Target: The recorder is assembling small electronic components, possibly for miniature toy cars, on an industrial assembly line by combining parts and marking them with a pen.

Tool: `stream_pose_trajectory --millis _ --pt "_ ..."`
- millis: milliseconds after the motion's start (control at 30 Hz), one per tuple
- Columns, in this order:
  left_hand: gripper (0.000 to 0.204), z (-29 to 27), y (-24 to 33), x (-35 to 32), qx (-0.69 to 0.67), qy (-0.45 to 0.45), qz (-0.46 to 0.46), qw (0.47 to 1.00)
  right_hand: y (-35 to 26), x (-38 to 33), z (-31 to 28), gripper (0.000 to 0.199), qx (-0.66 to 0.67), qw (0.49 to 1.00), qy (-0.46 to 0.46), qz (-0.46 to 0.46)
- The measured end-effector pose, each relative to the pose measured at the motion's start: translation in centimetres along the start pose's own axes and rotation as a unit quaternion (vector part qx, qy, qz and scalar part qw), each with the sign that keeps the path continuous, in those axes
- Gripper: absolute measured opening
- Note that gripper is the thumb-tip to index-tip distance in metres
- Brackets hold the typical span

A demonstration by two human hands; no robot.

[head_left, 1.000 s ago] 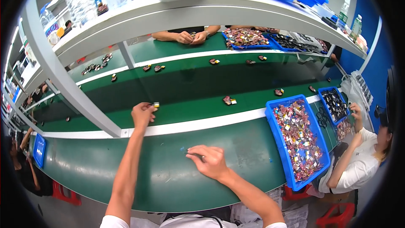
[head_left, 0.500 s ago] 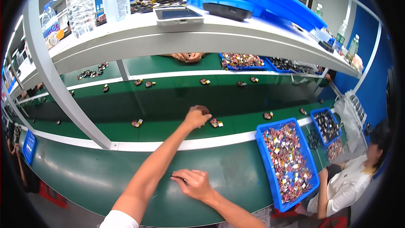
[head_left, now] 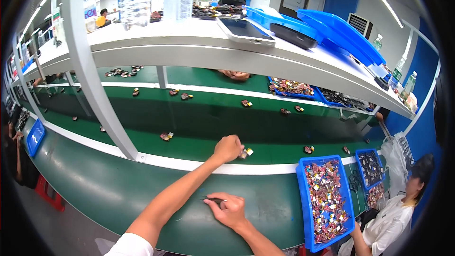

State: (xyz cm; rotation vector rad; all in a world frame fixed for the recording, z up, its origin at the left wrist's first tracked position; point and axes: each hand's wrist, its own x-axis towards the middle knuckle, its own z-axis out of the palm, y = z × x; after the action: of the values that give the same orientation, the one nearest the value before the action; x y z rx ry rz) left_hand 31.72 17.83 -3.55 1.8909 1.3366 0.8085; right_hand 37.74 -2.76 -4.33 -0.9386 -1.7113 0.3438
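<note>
My left hand (head_left: 228,149) is stretched out over the green conveyor belt, its fingers curled closed and pointing away. Right at its fingertips is a small wired part (head_left: 247,152) with a yellow and white tag, slightly blurred; whether the fingers grip it is hidden. Nearer to me, my right hand (head_left: 228,209) rests low over the green worktop (head_left: 137,187). Between its thumb and fingers is a thin, dark, pointed tool, like tweezers (head_left: 214,199), with the tip toward the left. Similar wired parts (head_left: 166,136) lie spaced out along the belt.
A blue bin (head_left: 303,199) full of small wired parts stands to the right, with a smaller blue bin (head_left: 371,168) of dark pieces beyond it. A shelf (head_left: 189,50) carrying a phone (head_left: 245,31) and bottles crosses above the belt. At the right sits a co-worker (head_left: 395,215).
The whole view has shifted, with the shelf and parts now further right. My left hand has moved closer to the tagged part. The right hand still holds the dark tool, now more visible.
</note>
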Motion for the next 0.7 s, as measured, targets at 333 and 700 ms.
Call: stream_pose_trajectory --millis 333,700 --pt "0.009 -7.3 -2.6 -19.0 -0.094 0.185 0.01 0.978 1.0 0.2 -1.5 0.017 0.307 0.9 0.001 0.311" --pt "0.007 -6.7 -3.7 -21.2 -0.045 0.264 0.185 0.946 -0.5 0.7 -0.2 0.015 0.282 0.892 0.026 0.352"
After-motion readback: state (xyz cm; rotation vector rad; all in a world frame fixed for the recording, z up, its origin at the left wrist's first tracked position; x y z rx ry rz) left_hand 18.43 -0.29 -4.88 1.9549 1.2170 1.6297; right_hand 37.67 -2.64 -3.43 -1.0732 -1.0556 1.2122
